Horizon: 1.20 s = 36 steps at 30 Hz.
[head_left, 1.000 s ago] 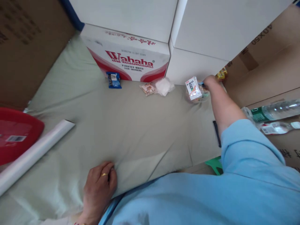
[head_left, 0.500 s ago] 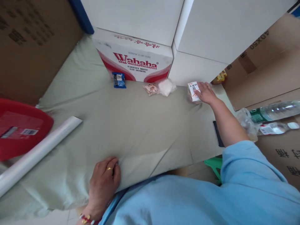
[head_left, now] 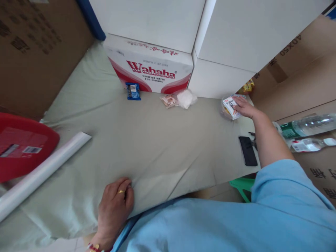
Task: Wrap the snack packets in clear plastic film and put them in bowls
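My right hand [head_left: 244, 106] lies over a small clear snack package [head_left: 229, 107] with a white label, at the far right of the cloth-covered table [head_left: 168, 140]. Its fingers cover the package's right part. My left hand [head_left: 117, 197], with a ring on one finger, rests on the near edge of the cloth, fingers curled in and nothing visible in them. Against a red and white water carton [head_left: 154, 70] sits a small blue packet [head_left: 133, 91]. A small brown-printed packet [head_left: 168, 100] lies beside a white packet [head_left: 186, 98] in clear wrap.
At the right edge are a black phone [head_left: 247, 151], a green-labelled bottle [head_left: 307, 126] and a smaller bottle [head_left: 312, 144]. A white roll [head_left: 47, 171] and a red container [head_left: 26, 145] lie at left. White boxes [head_left: 231, 31] stand behind; a green stool [head_left: 243, 185] is below.
My right hand and the labelled snack package have moved to the right along the table. More of the phone now shows beside my forearm. My left hand has hardly moved.
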Motion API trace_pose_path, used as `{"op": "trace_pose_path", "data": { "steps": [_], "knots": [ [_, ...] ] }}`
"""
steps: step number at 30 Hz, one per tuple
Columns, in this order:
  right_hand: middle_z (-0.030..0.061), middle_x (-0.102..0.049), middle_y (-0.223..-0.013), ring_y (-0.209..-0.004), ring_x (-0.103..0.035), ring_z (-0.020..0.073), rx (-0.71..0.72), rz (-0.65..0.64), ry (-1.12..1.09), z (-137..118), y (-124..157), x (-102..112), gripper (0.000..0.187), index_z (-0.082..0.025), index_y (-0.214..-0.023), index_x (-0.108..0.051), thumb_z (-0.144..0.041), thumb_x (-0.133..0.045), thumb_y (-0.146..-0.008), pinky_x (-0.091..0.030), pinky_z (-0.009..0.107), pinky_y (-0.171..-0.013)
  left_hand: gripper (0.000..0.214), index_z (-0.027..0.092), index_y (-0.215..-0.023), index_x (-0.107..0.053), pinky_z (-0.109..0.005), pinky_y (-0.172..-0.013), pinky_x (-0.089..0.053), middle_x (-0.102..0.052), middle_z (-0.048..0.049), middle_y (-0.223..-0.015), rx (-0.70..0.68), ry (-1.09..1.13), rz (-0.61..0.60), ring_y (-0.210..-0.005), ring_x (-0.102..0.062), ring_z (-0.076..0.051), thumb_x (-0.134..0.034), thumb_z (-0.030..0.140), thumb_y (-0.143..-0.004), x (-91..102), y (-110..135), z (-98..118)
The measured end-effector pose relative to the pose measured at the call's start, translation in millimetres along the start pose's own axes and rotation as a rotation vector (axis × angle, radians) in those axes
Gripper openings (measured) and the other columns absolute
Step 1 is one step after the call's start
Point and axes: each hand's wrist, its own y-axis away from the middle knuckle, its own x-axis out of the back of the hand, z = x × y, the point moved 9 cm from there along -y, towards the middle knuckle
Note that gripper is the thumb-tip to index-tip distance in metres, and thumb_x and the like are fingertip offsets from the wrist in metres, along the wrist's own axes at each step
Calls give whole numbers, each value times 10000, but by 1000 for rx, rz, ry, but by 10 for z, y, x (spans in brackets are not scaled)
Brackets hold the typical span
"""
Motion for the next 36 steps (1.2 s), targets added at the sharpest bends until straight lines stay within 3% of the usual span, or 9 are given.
{"op": "trace_pose_path", "data": {
  "steps": [3, 7, 12, 17, 21, 25, 27, 31, 36],
  "knots": [
    [240, -343, -1700, -1632, -212, 300, -73, -3, 1, 243, 55, 27, 619, -39, -1613, -448, -223, -451, -1022, -242, 452, -1276, 142, 194, -1031, -690, -417, -886, -555, -738, -123, -1047, -11, 0, 2, -940, -674, -279, -570, 195, -956, -3, 3, -1],
    [233, -385, -1681, -1607, -254, 359, -143, 24, 8, 486, 94, 68, 627, -88, -1597, -495, -189, -487, -978, -288, 522, -1227, 135, 190, -1034, -679, -427, -883, -551, -734, -132, -1042, -35, -28, 6, -935, -664, -286, -564, 191, -965, 12, -11, 31],
    [253, -380, -1677, -1579, -243, 376, -246, 146, 50, 622, 171, 167, 601, -140, -1591, -510, -212, -458, -996, -273, 618, -1169, 116, 198, -1023, -672, -409, -884, -546, -732, -117, -1031, -44, -29, 16, -923, -665, -270, -579, 175, -958, 31, -25, 53],
    [220, -392, -1649, -1441, -336, 339, -347, 453, 170, 425, 505, 396, 544, -147, -1532, -552, -276, -534, -1004, -318, 490, -1143, 112, 174, -1020, -677, -394, -865, -550, -734, -116, -1017, -96, -57, 55, -907, -666, -262, -586, 165, -955, 44, -18, 73],
    [213, -493, -1479, -1295, -406, 329, -410, 580, 201, 155, 791, 332, 520, -166, -1504, -530, -378, -538, -1029, -390, 455, -1036, 104, 170, -1022, -674, -381, -866, -548, -730, -112, -1014, -111, -67, 69, -900, -666, -254, -602, 156, -948, 43, -9, 75],
    [198, -338, -1623, -1238, -420, 345, -420, 466, 237, 59, 766, 10, 724, -247, -1598, -415, -461, -677, -958, -417, 444, -917, 108, 179, -1028, -672, -385, -863, -549, -732, -107, -1014, -106, -73, 55, -900, -668, -255, -603, 156, -948, 36, -12, 72],
    [182, -263, -1687, -1218, -421, 344, -440, 406, 236, 143, 684, -113, 703, -274, -1615, -406, -414, -660, -975, -405, 439, -895, 107, 173, -1031, -668, -396, -861, -551, -729, -118, -1019, -113, -88, 46, -903, -666, -262, -599, 155, -952, 33, -18, 77],
    [197, -292, -1688, -1183, -413, 319, -461, 410, 202, 448, 507, -124, 559, -232, -1618, -448, -267, -485, -1062, -356, 435, -898, 103, 172, -1036, -658, -397, -846, -555, -724, -120, -1010, -133, -117, 34, -893, -662, -258, -591, 153, -960, 35, -30, 87],
    [220, -293, -1685, -1220, -401, 273, -393, 379, 204, 837, 258, -91, 570, -176, -1622, -452, -128, -459, -1054, -321, 398, -930, 91, 169, -1020, -664, -410, -809, -568, -731, -129, -998, -149, -146, 29, -858, -660, -262, -606, 167, -950, 35, -12, 72]
  ]
}}
